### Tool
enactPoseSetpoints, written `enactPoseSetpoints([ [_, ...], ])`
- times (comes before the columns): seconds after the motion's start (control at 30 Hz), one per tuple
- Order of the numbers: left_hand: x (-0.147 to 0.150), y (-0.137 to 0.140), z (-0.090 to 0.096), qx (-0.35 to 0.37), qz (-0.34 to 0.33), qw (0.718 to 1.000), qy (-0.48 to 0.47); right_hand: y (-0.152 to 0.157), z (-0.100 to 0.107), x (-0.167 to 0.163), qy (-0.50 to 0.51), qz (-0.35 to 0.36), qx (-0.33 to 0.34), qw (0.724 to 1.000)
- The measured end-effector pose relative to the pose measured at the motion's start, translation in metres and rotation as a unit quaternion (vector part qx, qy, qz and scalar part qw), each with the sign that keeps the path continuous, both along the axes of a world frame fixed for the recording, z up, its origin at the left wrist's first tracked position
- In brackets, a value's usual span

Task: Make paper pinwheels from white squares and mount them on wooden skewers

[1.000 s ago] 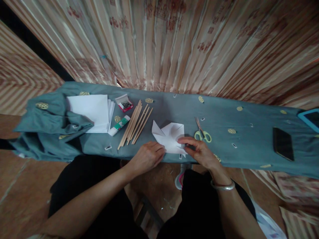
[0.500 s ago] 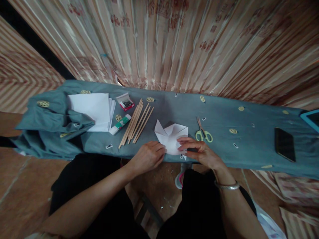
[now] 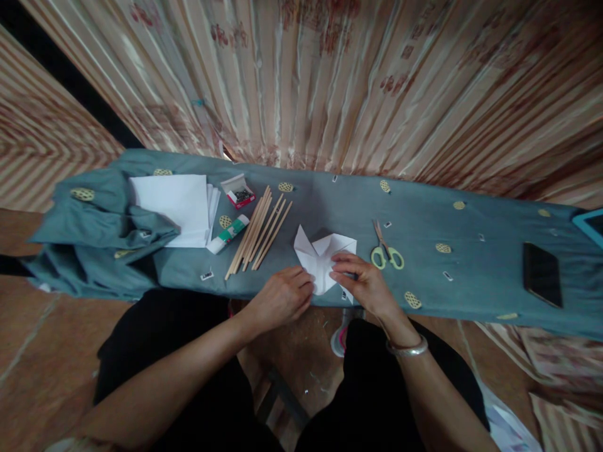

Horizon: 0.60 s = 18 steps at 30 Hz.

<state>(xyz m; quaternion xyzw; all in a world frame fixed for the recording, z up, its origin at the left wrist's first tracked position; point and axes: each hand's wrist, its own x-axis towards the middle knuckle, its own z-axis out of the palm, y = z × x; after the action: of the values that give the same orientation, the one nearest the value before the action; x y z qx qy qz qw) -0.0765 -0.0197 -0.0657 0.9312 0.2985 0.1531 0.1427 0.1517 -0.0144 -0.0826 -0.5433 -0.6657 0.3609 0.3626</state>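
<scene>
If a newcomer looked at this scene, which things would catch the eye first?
Probably the white folded paper at the table's near edge, with the left hand and right hand on it. Next might come the scissors with yellow-green handles, lying just right of the paper, and the bundle of wooden sticks to its left.

The person wears black trousers (image 3: 169, 323), a silver bangle (image 3: 409, 351) round the right wrist (image 3: 398, 329) and grey-and-pink footwear (image 3: 335, 344).
</scene>
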Motion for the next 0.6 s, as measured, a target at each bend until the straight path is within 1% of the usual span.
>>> enactPoseSetpoints([
  [0.17,0.001,-0.001,0.001,0.006,0.001,1.0,0.008,0.0,-0.002,-0.009,-0.042,-0.041,0.032,0.998],
  [0.27,0.001,-0.001,0.002,0.006,0.0,1.0,0.008,0.0,-0.002,-0.013,-0.068,-0.059,0.04,0.995],
  [0.6,0.0,-0.001,0.002,-0.002,0.006,1.0,0.005,0.0,0.002,-0.018,-0.102,-0.07,0.041,0.991],
])
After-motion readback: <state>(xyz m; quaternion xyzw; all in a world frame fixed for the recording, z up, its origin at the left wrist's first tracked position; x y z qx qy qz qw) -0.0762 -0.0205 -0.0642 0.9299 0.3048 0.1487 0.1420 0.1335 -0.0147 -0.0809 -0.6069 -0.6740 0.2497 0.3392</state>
